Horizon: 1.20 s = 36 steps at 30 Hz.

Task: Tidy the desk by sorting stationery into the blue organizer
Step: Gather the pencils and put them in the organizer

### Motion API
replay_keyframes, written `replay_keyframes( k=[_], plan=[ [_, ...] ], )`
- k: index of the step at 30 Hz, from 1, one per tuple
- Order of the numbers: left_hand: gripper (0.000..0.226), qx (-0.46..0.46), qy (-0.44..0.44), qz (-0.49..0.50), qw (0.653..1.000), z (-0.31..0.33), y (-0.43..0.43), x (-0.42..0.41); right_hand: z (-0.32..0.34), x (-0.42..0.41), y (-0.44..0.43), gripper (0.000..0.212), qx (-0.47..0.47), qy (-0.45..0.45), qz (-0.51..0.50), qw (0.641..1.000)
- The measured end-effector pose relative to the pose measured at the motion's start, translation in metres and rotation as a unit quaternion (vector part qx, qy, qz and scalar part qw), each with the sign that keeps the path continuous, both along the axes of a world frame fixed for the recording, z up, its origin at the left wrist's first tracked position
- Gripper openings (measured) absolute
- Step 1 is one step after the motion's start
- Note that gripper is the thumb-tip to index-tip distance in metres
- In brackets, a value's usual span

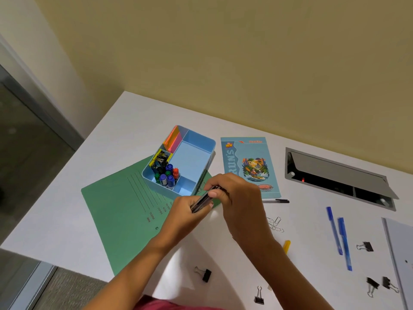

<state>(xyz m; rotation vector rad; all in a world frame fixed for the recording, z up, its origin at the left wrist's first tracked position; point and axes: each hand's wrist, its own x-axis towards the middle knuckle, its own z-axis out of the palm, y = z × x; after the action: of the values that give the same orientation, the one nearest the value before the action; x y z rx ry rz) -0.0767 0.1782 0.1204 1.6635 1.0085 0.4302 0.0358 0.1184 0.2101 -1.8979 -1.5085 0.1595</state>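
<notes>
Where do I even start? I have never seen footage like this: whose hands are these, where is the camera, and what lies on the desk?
There is no machine: a person works bare-handed. The single picture comes from a camera worn on their head, looking down. Their left hand and right hand together grip a bundle of slim dark pens, apparently. On the white desk a green paper folder lies under a light blue plastic organizer, which holds capped markers and bright sticky notes. Loose nearby: a blue illustrated booklet, two blue pens, black binder clips, wire paper clips.
</notes>
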Motion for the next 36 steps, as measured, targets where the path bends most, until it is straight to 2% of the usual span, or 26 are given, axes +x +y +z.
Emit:
replay_keyframes(
  k=[3, 7, 11, 14, 17, 22, 26, 31, 36],
  plan=[
    [0.046, 0.006, -0.019, -0.004, 1.000, 0.003, 0.004, -0.004, 0.009, 0.006, 0.005, 0.009, 0.032, -0.025, 0.018, 0.999],
    [0.024, -0.011, -0.030, -0.003, 0.999, -0.004, 0.011, -0.019, 0.026, 0.019, 0.012, 0.010, 0.086, -0.044, 0.019, 0.995],
    [0.009, -0.057, -0.036, 0.102, 0.992, -0.015, 0.013, -0.036, 0.041, 0.025, 0.018, 0.010, 0.117, -0.032, -0.028, 0.992],
    [0.011, -0.120, -0.046, 0.186, 0.974, -0.022, 0.013, -0.041, 0.035, 0.019, 0.026, 0.011, 0.134, -0.085, -0.019, 0.987],
    [0.017, -0.184, -0.061, 0.219, 0.956, -0.029, 0.015, -0.040, 0.009, 0.012, 0.037, 0.015, 0.106, -0.117, 0.009, 0.987],
    [0.023, -0.220, -0.080, 0.243, 0.941, -0.032, 0.014, -0.029, -0.029, -0.001, 0.045, 0.015, 0.051, -0.065, 0.079, 0.993],
    [0.026, -0.233, -0.091, 0.247, 0.936, -0.031, 0.013, -0.023, -0.041, -0.009, 0.054, 0.026, -0.088, -0.050, 0.122, 0.987],
    [0.026, -0.247, -0.098, 0.256, 0.929, -0.035, 0.012, -0.023, -0.042, -0.008, 0.069, 0.020, -0.189, -0.080, 0.098, 0.974],
    [0.026, -0.255, -0.084, 0.255, 0.929, -0.041, 0.007, -0.025, -0.050, 0.002, 0.069, 0.026, -0.168, -0.031, 0.047, 0.984]
  ],
)
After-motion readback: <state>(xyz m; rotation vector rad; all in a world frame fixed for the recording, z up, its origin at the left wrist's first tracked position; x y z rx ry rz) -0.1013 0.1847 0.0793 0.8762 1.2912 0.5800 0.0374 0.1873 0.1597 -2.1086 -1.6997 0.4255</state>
